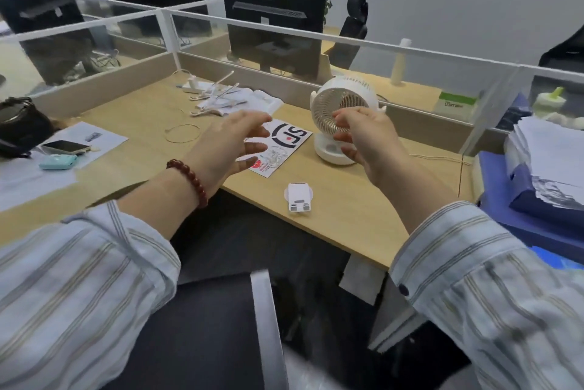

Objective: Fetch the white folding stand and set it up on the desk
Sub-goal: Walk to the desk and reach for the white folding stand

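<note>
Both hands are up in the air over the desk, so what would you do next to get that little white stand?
Probably lower the right hand toward the white folding stand. It lies flat near the desk's front edge, untouched, below both open, empty hands; the left hand hovers over the printed envelope.

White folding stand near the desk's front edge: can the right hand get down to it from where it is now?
Probably yes. The white folding stand lies flat on bare desk, apart from the fan and the envelope. The right hand is open, empty, raised beyond it; nothing lies between them.
</note>
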### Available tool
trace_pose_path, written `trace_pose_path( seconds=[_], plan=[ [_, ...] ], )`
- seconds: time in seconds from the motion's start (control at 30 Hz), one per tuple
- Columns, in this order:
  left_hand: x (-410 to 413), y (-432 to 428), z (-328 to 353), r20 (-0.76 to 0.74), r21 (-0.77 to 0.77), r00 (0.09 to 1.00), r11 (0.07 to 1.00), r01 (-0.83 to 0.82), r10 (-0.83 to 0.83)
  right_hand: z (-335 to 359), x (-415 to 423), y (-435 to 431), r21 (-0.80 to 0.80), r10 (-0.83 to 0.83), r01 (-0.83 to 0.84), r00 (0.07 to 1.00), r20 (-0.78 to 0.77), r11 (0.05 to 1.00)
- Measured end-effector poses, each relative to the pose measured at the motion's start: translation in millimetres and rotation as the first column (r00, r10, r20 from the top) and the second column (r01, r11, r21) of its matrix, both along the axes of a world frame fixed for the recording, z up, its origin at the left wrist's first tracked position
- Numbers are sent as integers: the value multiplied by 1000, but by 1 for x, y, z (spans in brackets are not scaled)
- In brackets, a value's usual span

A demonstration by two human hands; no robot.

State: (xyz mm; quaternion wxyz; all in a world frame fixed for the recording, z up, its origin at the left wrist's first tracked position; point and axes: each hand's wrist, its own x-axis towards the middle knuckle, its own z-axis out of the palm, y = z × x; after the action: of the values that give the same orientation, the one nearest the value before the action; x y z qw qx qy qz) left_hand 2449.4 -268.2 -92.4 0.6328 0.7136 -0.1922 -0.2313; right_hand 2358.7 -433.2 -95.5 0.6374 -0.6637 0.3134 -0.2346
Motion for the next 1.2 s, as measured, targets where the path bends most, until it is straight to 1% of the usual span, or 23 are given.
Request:
trace_pose_path(
  seconds=[0.07, 0.17, 0.3, 0.4, 0.53, 0.6, 0.67, 0.77, 0.87, 0.93, 1.0, 1.07, 1.2],
  plan=[
    [28, -28, -24, -33, 11, 999, 1000, -20, 21, -22, 32, -27, 27, 22, -21, 1000, -20, 999],
    [66, -71, -62, -56, 65, 997, 997, -42, 46, -59, 75, -65, 67, 60, -57, 997, -41, 996],
    [107, -114, -109, -95, 118, 993, 991, -58, 70, -104, 120, -105, 52, 162, -158, 983, -82, 986],
    [130, -139, -143, -111, 169, 992, 985, -43, 62, -136, 151, -130, 41, 175, -171, 976, -128, 984],
    [159, -165, -193, -173, 234, 980, 971, -55, 97, -193, 181, -151, 92, 210, -195, 957, -200, 976],
    [169, -178, -224, -184, 296, 978, 954, -43, 101, -229, 196, -158, 68, 247, -238, 923, -293, 969],
    [177, -189, -255, -154, 360, 984, 932, -32, 93, -262, 207, -164, 48, 281, -288, 867, -411, 957],
    [191, -209, -300, -70, 460, 992, 886, -65, 108, -300, 220, -173, 13, 312, -381, 736, -601, 925],
    [205, -226, -333, -50, 604, 995, 796, -35, 82, -320, 230, -182, 52, 320, -417, 606, -729, 907],
    [211, -231, -346, -63, 686, 996, 728, -4, 65, -327, 235, -186, 101, 342, -418, 554, -759, 903],
    [215, -232, -353, -50, 720, 997, 694, -7, 63, -330, 240, -187, 149, 372, -410, 543, -753, 900],
    [217, -231, -354, -18, 733, 999, 679, -18, 45, -333, 244, -188, 162, 382, -407, 547, -745, 899],
    [216, -227, -355, 5, 737, 1000, 676, -12, 13, -339, 249, -183, 158, 393, -408, 594, -702, 899]
  ],
)
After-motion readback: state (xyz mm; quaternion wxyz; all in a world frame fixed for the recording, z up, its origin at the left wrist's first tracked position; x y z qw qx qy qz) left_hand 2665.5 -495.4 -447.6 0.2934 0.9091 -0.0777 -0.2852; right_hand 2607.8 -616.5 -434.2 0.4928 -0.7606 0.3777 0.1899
